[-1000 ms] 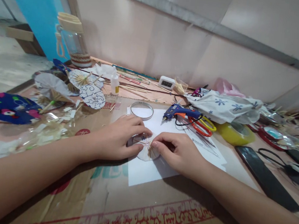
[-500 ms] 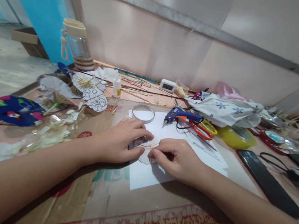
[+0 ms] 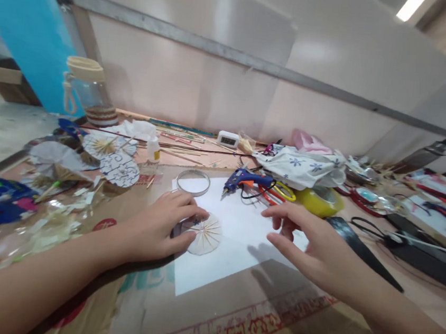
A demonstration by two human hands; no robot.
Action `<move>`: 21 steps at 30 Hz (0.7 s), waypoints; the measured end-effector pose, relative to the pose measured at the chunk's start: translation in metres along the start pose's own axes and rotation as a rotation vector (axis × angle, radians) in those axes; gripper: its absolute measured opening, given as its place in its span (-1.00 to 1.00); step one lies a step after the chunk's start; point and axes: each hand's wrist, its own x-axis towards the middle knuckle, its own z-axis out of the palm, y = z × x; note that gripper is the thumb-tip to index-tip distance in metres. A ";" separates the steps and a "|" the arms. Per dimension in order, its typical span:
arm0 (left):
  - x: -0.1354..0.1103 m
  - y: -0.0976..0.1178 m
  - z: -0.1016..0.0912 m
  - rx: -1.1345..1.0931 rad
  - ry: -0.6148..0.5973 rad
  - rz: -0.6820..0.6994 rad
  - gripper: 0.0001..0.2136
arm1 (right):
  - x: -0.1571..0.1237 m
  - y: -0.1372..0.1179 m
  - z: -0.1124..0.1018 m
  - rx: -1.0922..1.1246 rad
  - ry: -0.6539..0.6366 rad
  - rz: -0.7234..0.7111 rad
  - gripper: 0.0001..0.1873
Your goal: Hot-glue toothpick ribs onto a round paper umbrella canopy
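Note:
A small round paper umbrella top (image 3: 208, 235) with thin wooden ribs fanning from its centre lies on white paper (image 3: 238, 248). My left hand (image 3: 171, 222) holds it at its left side, thumb and fingers on the disc; part of it is hidden under them. Raised over the right part of the paper, my right hand (image 3: 299, 233) has its fingers apart and nothing between them. Just beyond the right hand lies a blue glue gun (image 3: 245, 180), its nozzle towards the paper. A metal ring (image 3: 193, 183) rests behind my left hand.
Yellow-handled scissors (image 3: 284, 191), yellow tape (image 3: 321, 200) and a black phone (image 3: 365, 253) lie to the right. Patterned paper umbrellas (image 3: 119, 169) and plastic scraps crowd the left. A small bottle (image 3: 153, 150), white digital clock (image 3: 228, 139) and glass flask (image 3: 93, 95) stand at the back.
My right hand has come off the umbrella top and moved right, its fingers opening. My left hand stays on the umbrella top. The view has turned to the right.

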 end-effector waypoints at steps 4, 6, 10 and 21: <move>-0.001 -0.008 0.002 0.034 0.035 0.011 -0.64 | -0.060 0.070 -0.033 -0.342 0.125 0.280 -0.45; -0.001 -0.010 0.004 0.045 0.018 0.020 -0.63 | -0.088 0.111 -0.043 -0.486 0.196 0.411 -0.31; -0.004 -0.008 0.008 0.055 0.108 -0.023 -0.64 | -0.122 0.168 -0.045 -0.517 0.109 0.521 -0.28; -0.002 -0.019 0.008 0.042 0.027 0.022 -0.61 | -0.115 0.179 -0.038 -0.376 0.183 0.710 -0.27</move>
